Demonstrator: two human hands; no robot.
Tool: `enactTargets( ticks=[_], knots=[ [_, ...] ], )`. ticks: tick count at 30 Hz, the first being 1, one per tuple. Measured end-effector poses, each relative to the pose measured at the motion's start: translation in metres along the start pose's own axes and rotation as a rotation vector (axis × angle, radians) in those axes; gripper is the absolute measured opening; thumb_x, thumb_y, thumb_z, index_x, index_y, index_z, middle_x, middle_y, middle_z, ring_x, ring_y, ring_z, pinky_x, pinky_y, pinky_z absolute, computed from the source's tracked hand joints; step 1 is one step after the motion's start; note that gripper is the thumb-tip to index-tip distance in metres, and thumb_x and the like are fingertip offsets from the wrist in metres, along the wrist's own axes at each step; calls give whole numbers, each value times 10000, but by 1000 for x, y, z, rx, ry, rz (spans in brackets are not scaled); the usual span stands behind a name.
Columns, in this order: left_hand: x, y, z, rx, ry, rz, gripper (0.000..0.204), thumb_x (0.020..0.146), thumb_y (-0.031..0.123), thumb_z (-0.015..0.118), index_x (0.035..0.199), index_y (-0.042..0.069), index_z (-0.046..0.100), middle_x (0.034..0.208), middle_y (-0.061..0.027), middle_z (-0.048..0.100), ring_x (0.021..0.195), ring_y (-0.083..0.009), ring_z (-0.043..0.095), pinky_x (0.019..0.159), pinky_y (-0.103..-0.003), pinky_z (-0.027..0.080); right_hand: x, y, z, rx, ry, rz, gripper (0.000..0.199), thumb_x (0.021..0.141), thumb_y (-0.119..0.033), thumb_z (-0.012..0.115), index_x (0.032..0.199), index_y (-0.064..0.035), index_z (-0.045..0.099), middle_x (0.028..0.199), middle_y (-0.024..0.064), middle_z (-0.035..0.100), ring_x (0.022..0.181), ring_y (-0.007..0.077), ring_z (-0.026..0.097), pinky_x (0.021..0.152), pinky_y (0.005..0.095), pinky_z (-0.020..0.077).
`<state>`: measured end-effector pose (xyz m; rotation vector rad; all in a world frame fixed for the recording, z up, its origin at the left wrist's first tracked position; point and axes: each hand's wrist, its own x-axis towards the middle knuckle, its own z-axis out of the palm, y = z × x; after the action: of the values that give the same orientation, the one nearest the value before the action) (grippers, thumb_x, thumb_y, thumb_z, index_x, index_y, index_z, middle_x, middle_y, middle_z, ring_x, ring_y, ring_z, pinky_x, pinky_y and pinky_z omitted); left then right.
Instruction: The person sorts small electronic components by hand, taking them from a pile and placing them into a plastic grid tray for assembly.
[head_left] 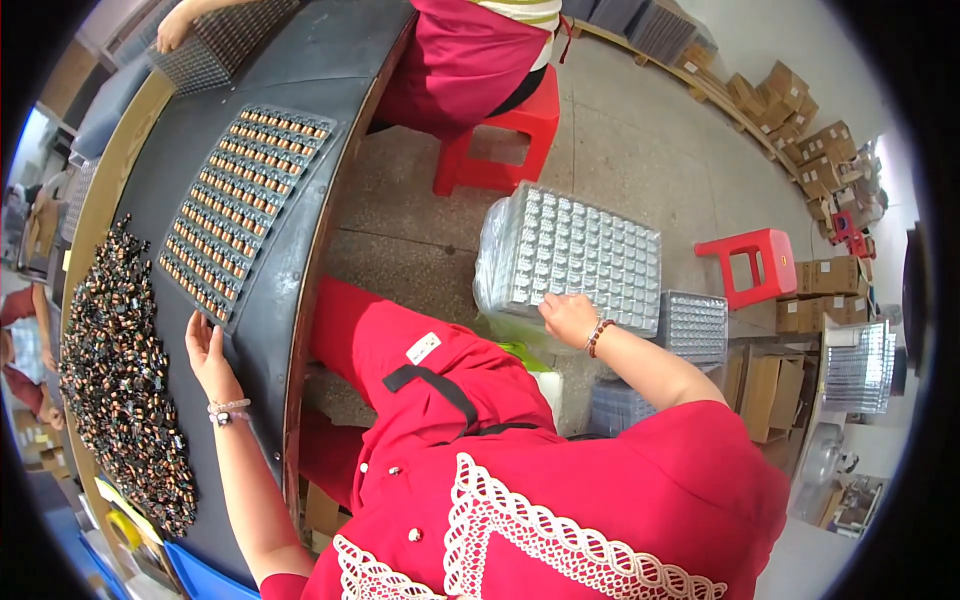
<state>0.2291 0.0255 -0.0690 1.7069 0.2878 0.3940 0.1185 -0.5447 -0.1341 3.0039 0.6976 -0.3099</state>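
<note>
On the dark bench lies a clear plastic tray (245,200) filled with rows of small copper-and-black parts. My left hand (208,358) is at its near corner, fingers stretched and apart, the fingertips at or just short of the edge; contact is hard to judge. To my right stands a stack of clear blister trays (590,250) with unfilled pockets, partly wrapped in plastic film. Closed fingers of my right hand (570,320) grip the near edge of the top tray; the fingertips are partly hidden.
A big heap of loose copper-and-black parts (120,380) covers the bench's left side. Across the bench, a co-worker's hand (175,30) is by more trays. Another person sits on a red stool (510,135). A second red stool (750,265) and cardboard boxes (780,95) stand right.
</note>
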Motion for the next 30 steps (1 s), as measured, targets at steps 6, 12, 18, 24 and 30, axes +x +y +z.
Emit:
enactTargets(
  ticks=[6,12,18,24,30],
  knots=[
    [-3,-2,17,-2,48,-60,515,853,-32,636,1340,33,483,1360,-141,503,1264,-236,467,1067,-353,371,-5,18,-1,-18,-83,-21,83,808,-156,574,815,-96,632,822,98,613,760,263,655,620,401,530],
    [-8,10,9,13,23,-70,493,867,-35,600,1342,30,485,1395,-137,481,1300,-232,444,1095,-342,345,18,33,-12,108,-184,-160,82,763,-120,590,758,-89,666,833,119,643,767,298,666,645,445,531],
    [-19,13,27,508,-66,186,630,807,69,674,1392,100,443,1487,-220,326,1387,-344,316,1134,-401,268,6,16,-3,-115,-135,-58,83,739,-116,598,795,-86,652,837,111,628,788,281,662,613,425,532],
    [-26,10,37,737,-81,261,669,786,134,714,1404,143,456,1538,-258,182,1422,-380,228,1147,-411,225,-26,23,-37,57,127,8,20,805,-66,550,802,-69,570,834,75,585,762,257,631,618,390,527],
    [-15,4,48,736,-84,270,607,798,152,711,1366,134,497,1529,-267,195,1415,-386,242,1147,-415,218,-54,39,-93,129,366,115,44,823,-72,589,863,-67,607,908,94,625,858,280,633,704,387,523]
  ],
)
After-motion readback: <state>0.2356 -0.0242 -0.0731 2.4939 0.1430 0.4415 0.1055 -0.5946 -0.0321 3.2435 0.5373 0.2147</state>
